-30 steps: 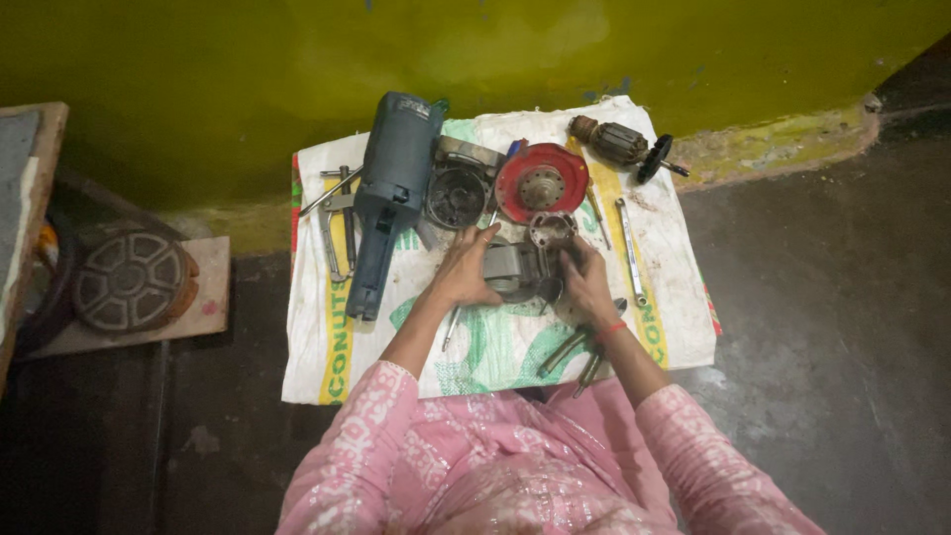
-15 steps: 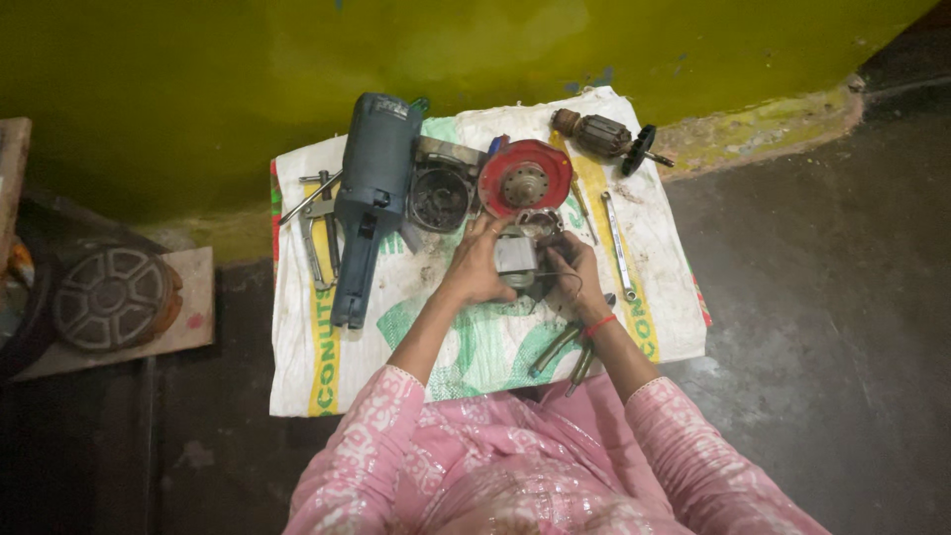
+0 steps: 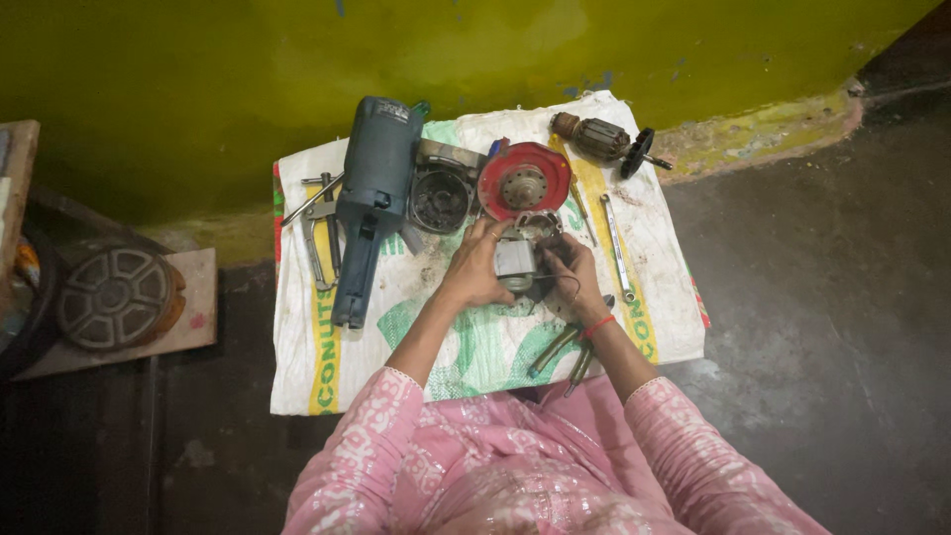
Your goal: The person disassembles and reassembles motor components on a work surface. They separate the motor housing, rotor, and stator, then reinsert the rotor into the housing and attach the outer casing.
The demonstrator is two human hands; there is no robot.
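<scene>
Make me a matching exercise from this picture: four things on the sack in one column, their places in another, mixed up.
Things:
1. blue-grey tool body
2. red guard
3. motor armature
4. grey metal part

Places:
A. far right corner of the white sack
B. between the left hand and right hand
C. left side, lying lengthwise
D. just beyond the hands

Pairs: 1-C, 2-D, 3-A, 4-B

Woven plastic sack [image 3: 475, 337], matt and grease-stained; grinder body [image 3: 371, 198] of dull blue-grey plastic; guard [image 3: 525, 178] of red-painted metal (paint worn); armature [image 3: 594, 137] showing copper windings; spanner [image 3: 617, 246] of bright steel; sleeves [image 3: 357, 446] of pink printed cloth.
</scene>
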